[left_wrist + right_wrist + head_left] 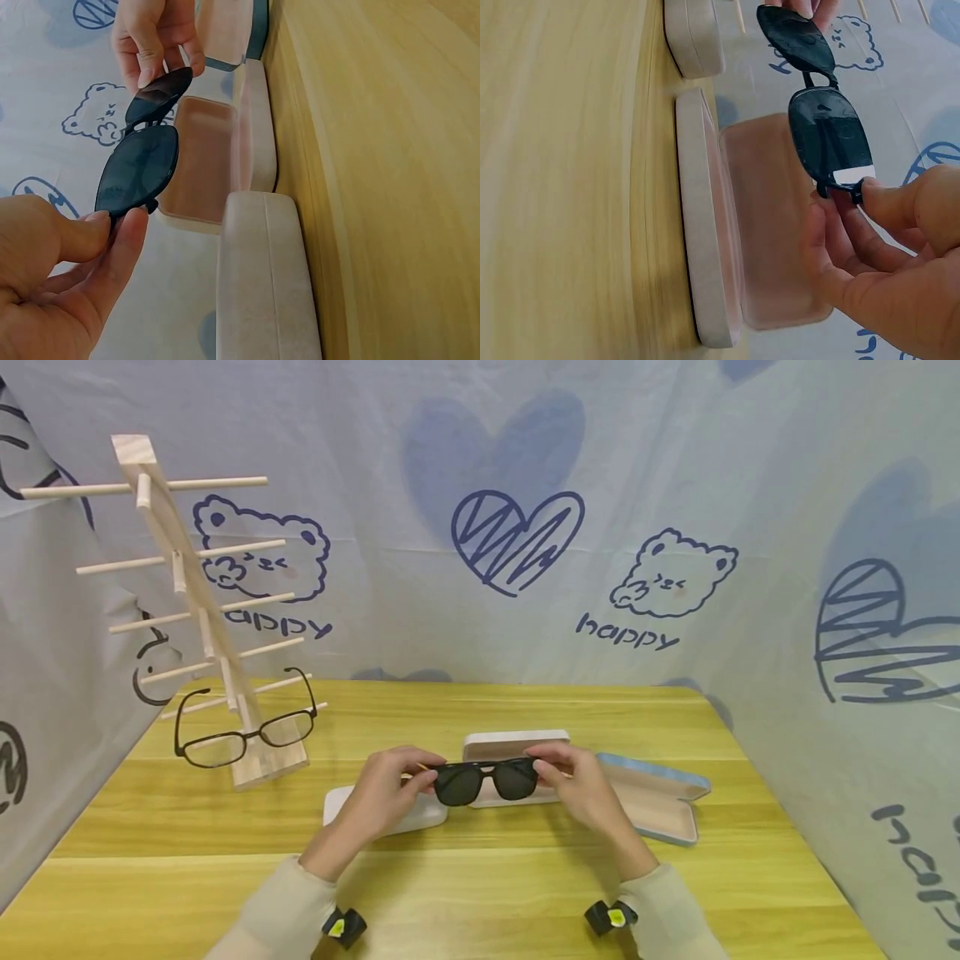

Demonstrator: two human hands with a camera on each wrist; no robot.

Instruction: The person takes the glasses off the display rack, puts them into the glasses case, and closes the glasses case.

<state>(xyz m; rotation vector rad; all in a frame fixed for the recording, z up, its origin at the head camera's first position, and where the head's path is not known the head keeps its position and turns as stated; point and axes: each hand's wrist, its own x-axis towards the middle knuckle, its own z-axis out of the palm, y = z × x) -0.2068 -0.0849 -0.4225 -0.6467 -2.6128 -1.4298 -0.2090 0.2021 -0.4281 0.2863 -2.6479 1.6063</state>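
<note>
Both hands hold a pair of black sunglasses (459, 785) by its two outer ends, with the dark lenses toward the head camera. My left hand (386, 789) pinches one end between thumb and fingers, and my right hand (573, 778) pinches the other. In the left wrist view the sunglasses (142, 169) are in the air beside an open white case with a pinkish lining (202, 157). That open case (517, 737) stands behind the sunglasses in the head view. A closed white case (427, 810) lies partly under my left hand.
On the left a wooden display stand (191, 585) with several pegs carries black-framed eyeglasses (251, 735) on a low peg. An open blue case (660, 814) lies right of my right hand. A printed cloth (375, 460) hangs behind the wooden table (480, 885).
</note>
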